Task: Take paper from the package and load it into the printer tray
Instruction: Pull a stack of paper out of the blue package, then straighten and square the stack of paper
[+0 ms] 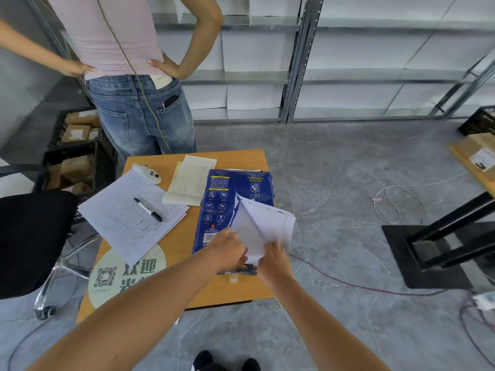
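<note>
A blue paper package (227,199) lies lengthwise on the right side of a small orange table (187,279), its near end torn open. White sheets (265,226) stick up out of the opening, fanned and lifted. My left hand (227,250) presses on the package's near end and touches the sheets' lower edge. My right hand (273,257) pinches the near edge of the lifted sheets. No printer or tray is in view.
On the table lie a gridded form (128,220) with a black marker (147,209), a white handheld device (147,174) and a cream notepad (191,180). A person stands behind the table. A black chair (32,236) is left; crates of boxes, cables and a black stand (439,253) surround.
</note>
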Demonstrator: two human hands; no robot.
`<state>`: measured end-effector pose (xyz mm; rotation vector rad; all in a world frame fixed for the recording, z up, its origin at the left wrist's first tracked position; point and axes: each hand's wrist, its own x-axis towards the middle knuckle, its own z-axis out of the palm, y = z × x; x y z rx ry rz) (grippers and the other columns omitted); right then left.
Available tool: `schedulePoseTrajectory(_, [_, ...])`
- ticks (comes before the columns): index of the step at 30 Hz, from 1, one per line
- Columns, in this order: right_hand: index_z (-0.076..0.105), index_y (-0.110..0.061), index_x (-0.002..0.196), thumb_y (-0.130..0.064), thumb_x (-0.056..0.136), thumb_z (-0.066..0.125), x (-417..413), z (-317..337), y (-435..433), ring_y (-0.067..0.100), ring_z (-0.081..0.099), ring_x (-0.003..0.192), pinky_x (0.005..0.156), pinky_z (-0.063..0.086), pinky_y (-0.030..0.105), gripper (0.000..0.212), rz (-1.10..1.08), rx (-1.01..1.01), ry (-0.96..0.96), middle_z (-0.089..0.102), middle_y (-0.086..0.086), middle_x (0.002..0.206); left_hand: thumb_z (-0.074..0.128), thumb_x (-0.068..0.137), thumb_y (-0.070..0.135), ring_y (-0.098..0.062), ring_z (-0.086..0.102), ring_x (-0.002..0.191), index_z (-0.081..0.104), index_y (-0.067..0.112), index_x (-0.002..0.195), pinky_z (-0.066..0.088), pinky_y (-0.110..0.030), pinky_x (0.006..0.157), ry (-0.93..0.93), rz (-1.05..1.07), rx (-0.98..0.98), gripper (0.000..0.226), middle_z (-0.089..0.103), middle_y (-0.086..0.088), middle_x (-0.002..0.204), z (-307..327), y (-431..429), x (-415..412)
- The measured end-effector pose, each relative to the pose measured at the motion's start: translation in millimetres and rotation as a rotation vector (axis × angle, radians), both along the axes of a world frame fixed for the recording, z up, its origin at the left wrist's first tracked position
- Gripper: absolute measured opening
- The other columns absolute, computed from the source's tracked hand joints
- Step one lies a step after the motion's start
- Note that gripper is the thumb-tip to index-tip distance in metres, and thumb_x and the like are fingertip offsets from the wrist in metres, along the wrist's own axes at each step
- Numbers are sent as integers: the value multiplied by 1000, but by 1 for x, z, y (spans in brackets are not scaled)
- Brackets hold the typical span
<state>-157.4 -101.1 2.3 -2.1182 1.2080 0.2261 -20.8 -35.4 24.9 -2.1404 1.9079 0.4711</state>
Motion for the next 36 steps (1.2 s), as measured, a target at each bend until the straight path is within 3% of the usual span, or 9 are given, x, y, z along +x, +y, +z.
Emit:
schedulePoseTrajectory(5, [57, 1, 114, -8, 93, 44, -4, 5, -12, 28, 57, 97, 75, 40, 24, 26, -203, 83, 10, 56, 16, 111, 44, 94, 24, -28, 51, 107, 69, 15, 110, 41, -35, 89, -193, 203, 105, 31, 64, -9, 108, 9, 17, 34])
schedulePoseTrajectory(8, [52, -7, 90, -9, 95, 41, -1, 8, -19, 13, 43, 60, 57, 36, 19, 12, -311, 186, -17, 49, 5, 78, 45, 93, 25, -28, 55, 107, 67, 19, 113, 44, -37, 86, -107, 298, 105, 30, 64, -8, 113, 8, 37, 52])
schedulePoseTrajectory(14, [54, -2, 93, -7, 89, 47, 0, -1, -28, 20, 44, 57, 46, 32, 26, 9, -593, 293, -118, 58, 16, 91, 52, 91, 18, -29, 58, 114, 65, 23, 122, 50, -38, 94, 263, 576, -72, 34, 60, -1, 129, -19, 77, 68])
schedulePoseTrajectory(18, [47, -6, 73, -4, 81, 51, 0, 2, -29, 21, 40, 54, 46, 28, 25, 9, -666, 343, -130, 55, 14, 82, 51, 90, 10, -26, 64, 93, 67, 10, 97, 51, -31, 71, 319, 696, -170, 18, 64, -4, 102, -28, 80, 52])
schedulePoseTrajectory(21, [44, -8, 62, -2, 75, 53, 1, -2, -30, 26, 46, 63, 55, 33, 32, 17, -738, 364, -153, 54, 16, 76, 50, 89, 9, -22, 56, 66, 55, 9, 75, 36, -24, 50, 348, 885, -199, 15, 56, -6, 73, -32, 79, 44])
schedulePoseTrajectory(25, [60, -1, 75, -3, 75, 56, -2, -5, -30, 29, 60, 70, 62, 47, 34, 5, -821, 402, -231, 64, 15, 74, 53, 86, 7, -14, 44, 51, 51, 10, 61, 31, -21, 43, 553, 1161, -311, 25, 50, -4, 62, -33, 74, 38])
schedulePoseTrajectory(27, [66, 5, 86, -2, 74, 60, -4, -9, -32, 30, 65, 70, 67, 56, 37, 16, -831, 424, -251, 66, 15, 73, 53, 87, 6, -13, 41, 48, 52, 7, 62, 29, -21, 41, 600, 1302, -370, 25, 48, -3, 58, -33, 74, 40])
schedulePoseTrajectory(31, [68, 11, 95, 1, 61, 64, -4, -21, -38, 34, 72, 79, 81, 59, 50, 35, -814, 416, -204, 71, 22, 85, 61, 82, 4, -25, 60, 62, 71, -5, 77, 46, -25, 49, 779, 1617, -458, 14, 67, -14, 74, -32, 75, 45])
schedulePoseTrajectory(36, [56, 1, 75, 4, 68, 63, 2, -10, -34, 31, 65, 72, 62, 48, 31, 11, -809, 387, -136, 61, 19, 79, 74, 72, 1, -30, 71, 78, 68, -2, 69, 60, -41, 82, 1018, 1780, -473, 7, 72, -15, 77, -38, 78, 51])
